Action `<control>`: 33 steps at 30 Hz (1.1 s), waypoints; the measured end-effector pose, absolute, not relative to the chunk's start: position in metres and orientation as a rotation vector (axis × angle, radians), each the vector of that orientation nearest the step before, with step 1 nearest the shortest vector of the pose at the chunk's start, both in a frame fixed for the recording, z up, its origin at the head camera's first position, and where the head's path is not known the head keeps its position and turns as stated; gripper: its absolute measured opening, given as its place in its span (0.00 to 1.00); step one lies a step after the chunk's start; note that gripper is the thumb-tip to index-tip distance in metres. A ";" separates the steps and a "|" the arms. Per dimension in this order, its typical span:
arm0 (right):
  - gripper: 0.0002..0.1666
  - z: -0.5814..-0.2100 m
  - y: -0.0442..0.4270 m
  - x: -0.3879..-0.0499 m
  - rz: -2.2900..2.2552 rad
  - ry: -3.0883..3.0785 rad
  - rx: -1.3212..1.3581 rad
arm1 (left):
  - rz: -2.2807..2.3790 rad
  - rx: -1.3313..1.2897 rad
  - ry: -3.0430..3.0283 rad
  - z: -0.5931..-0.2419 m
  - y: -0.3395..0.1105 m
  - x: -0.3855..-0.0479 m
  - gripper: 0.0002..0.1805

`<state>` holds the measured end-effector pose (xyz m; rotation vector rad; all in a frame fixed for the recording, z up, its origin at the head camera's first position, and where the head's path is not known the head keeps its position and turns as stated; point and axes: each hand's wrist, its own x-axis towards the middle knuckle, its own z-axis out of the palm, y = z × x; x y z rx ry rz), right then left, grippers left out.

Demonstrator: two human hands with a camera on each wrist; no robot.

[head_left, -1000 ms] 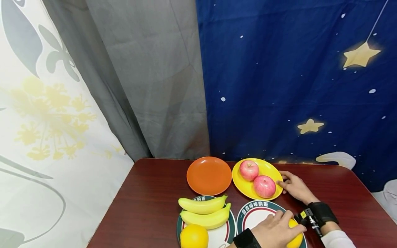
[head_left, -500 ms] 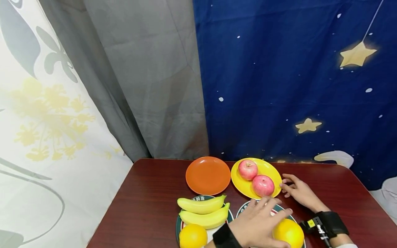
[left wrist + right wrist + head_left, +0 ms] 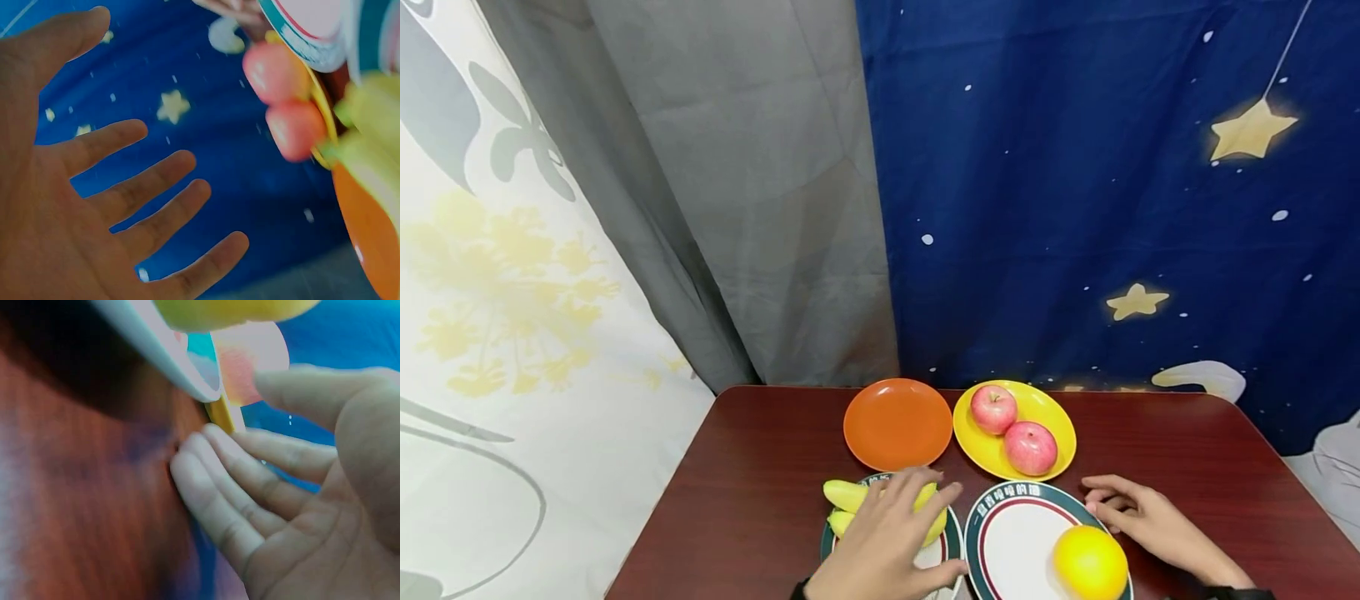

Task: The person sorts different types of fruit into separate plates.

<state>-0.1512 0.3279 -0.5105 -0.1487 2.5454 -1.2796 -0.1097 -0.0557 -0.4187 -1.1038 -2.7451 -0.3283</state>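
Note:
My left hand (image 3: pixel 887 533) hovers with spread fingers over the bananas (image 3: pixel 845 496) on the left white plate with a green rim (image 3: pixel 953 542). In the left wrist view, its palm (image 3: pixel 69 206) holds nothing. To the right, an orange (image 3: pixel 1090 562) rests on the second green-rimmed plate (image 3: pixel 1011 542). My right hand (image 3: pixel 1150 521) is low at the table beside that plate's right rim, fingers loosely bent. The right wrist view shows its fingers (image 3: pixel 212 500) close under the white plate edge (image 3: pixel 187 369), grasping nothing; whether they touch the rim I cannot tell.
Two apples (image 3: pixel 1030 447) lie on a yellow plate (image 3: pixel 1060 425) at the back. Left of it sits an orange plate (image 3: pixel 898 425) with nothing on it. The dark red table (image 3: pixel 760 500) ends at grey and blue curtains (image 3: pixel 1037 208).
My left hand has let go of the orange on the right plate and moved left over the bananas, covering the left plate's orange. My right hand has drawn back from the yellow plate toward me.

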 end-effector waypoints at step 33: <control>0.27 -0.526 0.322 -0.145 -1.346 2.402 -0.267 | -0.210 -0.667 -2.706 -0.514 -0.105 -0.078 0.14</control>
